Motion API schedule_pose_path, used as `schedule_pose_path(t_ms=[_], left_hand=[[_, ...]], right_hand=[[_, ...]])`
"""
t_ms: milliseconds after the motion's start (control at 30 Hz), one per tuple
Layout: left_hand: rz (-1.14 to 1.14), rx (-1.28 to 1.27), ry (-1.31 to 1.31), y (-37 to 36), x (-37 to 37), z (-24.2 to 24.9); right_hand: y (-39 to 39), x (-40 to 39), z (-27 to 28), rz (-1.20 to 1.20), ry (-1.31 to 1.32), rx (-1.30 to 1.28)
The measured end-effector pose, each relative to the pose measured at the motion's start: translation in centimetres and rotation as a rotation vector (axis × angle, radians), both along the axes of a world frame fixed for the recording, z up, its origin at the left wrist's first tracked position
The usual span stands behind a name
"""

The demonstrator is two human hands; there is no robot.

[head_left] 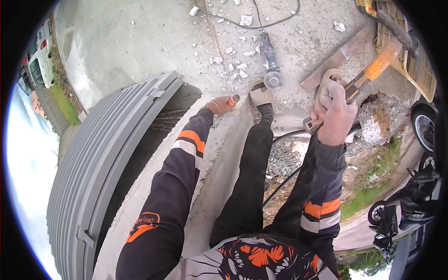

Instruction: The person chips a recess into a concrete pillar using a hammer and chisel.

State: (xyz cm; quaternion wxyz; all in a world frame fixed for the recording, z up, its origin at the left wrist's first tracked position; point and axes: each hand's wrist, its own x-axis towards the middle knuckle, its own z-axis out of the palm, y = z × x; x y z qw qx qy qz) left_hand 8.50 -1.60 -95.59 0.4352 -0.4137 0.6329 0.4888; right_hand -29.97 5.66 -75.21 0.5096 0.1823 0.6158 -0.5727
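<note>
Black sleeves with orange and white bands reach away from the camera, over a shirt printed in orange and black. At the end of the left sleeve, the left hand [218, 105] is closed around an orange-tipped chisel [233, 100], its tip set against the top edge of the concrete wall [224, 154]. Raised on the other side, the right hand [333, 112] is clenched on the handle of a hammer [368, 74] with an orange grip, well apart from the chisel. One foot in a pale shoe [260, 93] rests by the wall's end. Just beyond it an angle grinder [269, 63] lies on the concrete floor [140, 42] among white rubble, its cable trailing off. A grey ribbed metal gate [98, 158] runs along the wall's left
</note>
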Motion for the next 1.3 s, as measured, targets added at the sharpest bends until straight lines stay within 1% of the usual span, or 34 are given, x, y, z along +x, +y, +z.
schedule_pose_path(t_ms=[33, 67, 100, 133, 167, 233, 333, 367, 400, 467, 533, 567, 600, 633, 667, 700, 733, 800, 867, 900, 1000, 1033, 1133, 1167, 1233, 1267, 1300], left_hand=[[0.019, 0.011, -0.007, -0.2, -0.5, 0.7], [0.027, 0.015, 0.001, -0.4, -0.3, 0.3], [0.036, 0.023, 0.007, -0.4, 0.1, -0.2], [0.045, 0.033, 0.014, -0.1, 0.2, -0.4], [0.024, 0.061, 0.024, -0.1, 0.0, -0.1], [-0.017, 0.107, 0.04, -0.2, 0.0, 0.7], [0.136, -0.106, -0.054, 0.0, 0.6, 2.3], [0.266, -0.2, 0.015, 0.3, 3.5, 0.5], [0.288, -0.29, 0.027, -0.9, 4.4, 1.0], [0.334, -0.472, 0.051, -3.8, 5.0, 3.1], [0.432, -0.46, -0.032, -7.0, 5.0, 5.4], [0.615, -0.429, 0.086, -7.4, 6.3, 4.8], [0.656, -0.408, 0.079, -7.2, 7.5, 4.4], [0.697, -0.387, 0.073, -7.1, 7.0, 5.5], [0.738, -0.362, 0.065, -6.4, 7.1, 6.3], [0.722, -0.365, 0.085, -5.3, 7.1, 7.1], [0.744, -0.421, 0.066, -2.9, 8.4, 6.3], [0.892, -0.654, 0.075, 0.7, 9.4, 5.3], [1.014, -0.606, 0.014, 1.3, 9.2, 5.0], [1.075, -0.587, -0.011, 1.1, 8.9, 4.9], [2.049, -0.523, 0.244, -1.0, 3.4, 8.2], [2.046, -0.575, 0.276, -1.4, 3.2, 7.8], [1.327, -0.574, 0.085, -2.9, 3.6, 7.9], [1.01, -0.686, -0.038, -3.4, 4.3, 7.8], [0.988, -0.781, -0.081, -2.9, 5.3, 8.3], [0.981, -0.827, -0.105, -2.5, 4.4, 9.9], [1.042, -0.913, -0.154, -1.5, 3.5, 11.9]], right_hand=[[-0.7, 1.0, -0.3, -0.076, 0.064, -0.055], [-0.1, 4.1, -1.3, -0.044, 0.082, 0.026], [1.2, 8.0, -1.9, 0.036, 0.017, 0.148], [5.4, 13.2, -5.7, 0.361, 0.15, 0.334], [7.7, 16.0, -6.0, 0.816, 0.254, 0.385], [8.6, 18.1, -5.3, 0.97, -0.277, 0.482], [10.1, 14.5, -5.5, 0.7, -0.386, 0.417], [10.1, 12.3, -5.1, 0.704, -0.346, 0.411], [10.2, 10.1, -5.2, 0.709, -0.304, 0.403], [12.0, 6.6, -7.2, 0.617, -0.27, 0.389], [12.2, 3.8, -7.9, 0.496, -0.288, 0.373], [12.2, 3.1, -8.2, 0.457, -0.317, 0.382], [12.3, 2.8, -8.3, 0.416, -0.344, 0.39], [12.4, 2.6, -7.6, 0.364, -0.369, 0.323], [12.0, 2.7, -7.3, 0.451, -0.329, 0.367], [11.6, 3.1, -6.9, 0.536, -0.288, 0.414], [11.3, 3.5, -6.3, 0.622, -0.247, 0.461], [10.2, 4.3, -5.4, 0.715, -0.234, 0.449], [9.6, 5.6, -5.0, 0.808, -0.249, 0.412], [9.1, 6.4, -4.8, 0.818, -0.253, 0.41], [7.5, 7.5, -3.3, 0.828, -0.321, 0.357], [7.2, 7.6, -2.8, 0.82, -0.314, 0.344], [6.1, 6.3, -1.0, 0.839, -0.285, 0.376], [6.1, 5.6, -0.8, 0.864, -0.279, 0.389], [6.6, 3.5, -0.5, 0.877, -0.264, 0.392], [6.2, 2.5, 0.1, 0.888, -0.255, 0.395], [5.9, 1.5, 0.8, 0.944, -0.205, 0.424]])
